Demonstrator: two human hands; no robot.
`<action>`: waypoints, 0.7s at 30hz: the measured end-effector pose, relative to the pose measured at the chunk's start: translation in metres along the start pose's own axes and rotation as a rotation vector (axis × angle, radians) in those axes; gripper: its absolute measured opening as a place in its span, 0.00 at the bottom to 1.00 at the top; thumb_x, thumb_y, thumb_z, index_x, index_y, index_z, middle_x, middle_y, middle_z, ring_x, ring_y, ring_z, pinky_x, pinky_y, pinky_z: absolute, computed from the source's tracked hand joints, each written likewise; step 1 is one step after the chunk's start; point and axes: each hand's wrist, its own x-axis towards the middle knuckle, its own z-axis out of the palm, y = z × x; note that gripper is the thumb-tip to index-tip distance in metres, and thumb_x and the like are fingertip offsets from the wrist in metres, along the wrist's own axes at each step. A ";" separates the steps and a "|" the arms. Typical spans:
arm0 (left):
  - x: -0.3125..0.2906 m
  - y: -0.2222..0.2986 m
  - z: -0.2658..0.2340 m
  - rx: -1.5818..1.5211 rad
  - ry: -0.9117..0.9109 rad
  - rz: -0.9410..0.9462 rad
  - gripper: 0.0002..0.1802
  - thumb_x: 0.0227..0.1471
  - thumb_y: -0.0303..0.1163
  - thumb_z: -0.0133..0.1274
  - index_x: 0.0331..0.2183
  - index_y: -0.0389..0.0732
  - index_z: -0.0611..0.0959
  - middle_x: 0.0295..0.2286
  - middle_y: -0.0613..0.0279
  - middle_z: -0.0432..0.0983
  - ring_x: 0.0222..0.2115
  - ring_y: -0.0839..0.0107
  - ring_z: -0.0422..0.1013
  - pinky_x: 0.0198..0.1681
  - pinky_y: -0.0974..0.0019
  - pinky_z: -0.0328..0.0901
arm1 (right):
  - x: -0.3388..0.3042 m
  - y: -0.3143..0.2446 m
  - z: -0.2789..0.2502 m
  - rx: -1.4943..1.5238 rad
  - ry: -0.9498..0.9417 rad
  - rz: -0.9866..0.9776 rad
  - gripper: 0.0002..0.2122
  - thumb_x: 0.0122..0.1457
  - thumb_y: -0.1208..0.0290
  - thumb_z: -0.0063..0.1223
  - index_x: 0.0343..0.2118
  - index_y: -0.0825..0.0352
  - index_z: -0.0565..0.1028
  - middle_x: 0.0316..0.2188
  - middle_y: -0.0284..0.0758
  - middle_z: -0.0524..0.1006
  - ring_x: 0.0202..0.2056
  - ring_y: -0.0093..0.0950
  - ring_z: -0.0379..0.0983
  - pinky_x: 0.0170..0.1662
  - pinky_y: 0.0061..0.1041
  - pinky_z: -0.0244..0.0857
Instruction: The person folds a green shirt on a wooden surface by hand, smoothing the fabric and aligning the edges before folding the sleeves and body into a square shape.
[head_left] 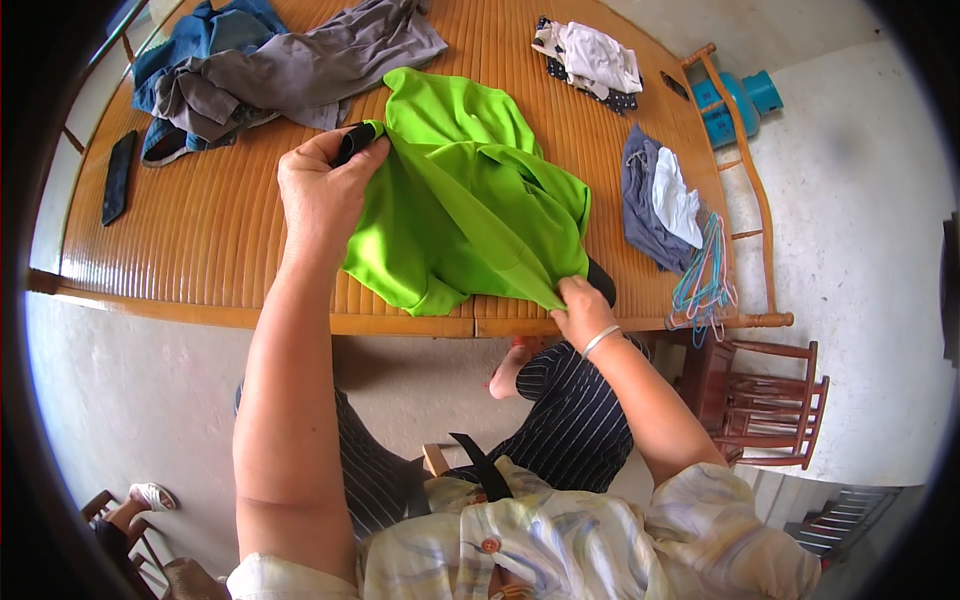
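A bright green garment (465, 205) with black trim lies loosely spread over the front middle of a slatted bamboo table (240, 215). My left hand (325, 190) pinches its black-edged left corner between thumb and fingers, raised a little off the surface. At the table's front edge, my right hand (583, 312) grips the lower right edge of the cloth. Between the two hands the fabric is drawn into a diagonal fold. A black part of the garment shows beside the right hand; whether it is a sleeve or a trim, I cannot tell.
Rumpled grey clothing (300, 75) and blue denim (160, 75) lie far left, near a dark flat object (119, 178). Folded clothes (595, 60), a dark grey garment (640, 195), white cloth (676, 200) and hangers (708, 275) sit right. Beyond stand a gas cylinder (735, 110) and wooden chair (775, 400).
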 end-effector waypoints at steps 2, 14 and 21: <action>0.003 0.001 -0.001 0.026 0.001 0.008 0.10 0.42 0.27 0.60 0.29 0.31 0.82 0.22 0.67 0.76 0.23 0.84 0.67 0.29 0.78 0.62 | 0.003 0.016 -0.006 0.058 0.145 0.043 0.10 0.39 0.79 0.59 0.26 0.70 0.69 0.27 0.46 0.72 0.32 0.47 0.70 0.36 0.40 0.64; 0.002 0.062 0.001 -0.158 -0.125 0.276 0.09 0.44 0.26 0.59 0.31 0.34 0.83 0.25 0.66 0.78 0.26 0.80 0.71 0.32 0.75 0.65 | 0.004 0.044 -0.260 0.128 0.618 -0.190 0.09 0.43 0.87 0.51 0.25 0.67 0.68 0.23 0.24 0.65 0.26 0.14 0.59 0.30 0.14 0.57; 0.044 0.266 -0.007 -0.233 -0.484 0.605 0.12 0.49 0.23 0.52 0.38 0.34 0.77 0.31 0.57 0.77 0.32 0.68 0.74 0.42 0.65 0.68 | -0.009 0.016 -0.382 0.125 0.878 -0.274 0.08 0.52 0.81 0.51 0.36 0.71 0.73 0.29 0.26 0.72 0.31 0.15 0.67 0.36 0.15 0.62</action>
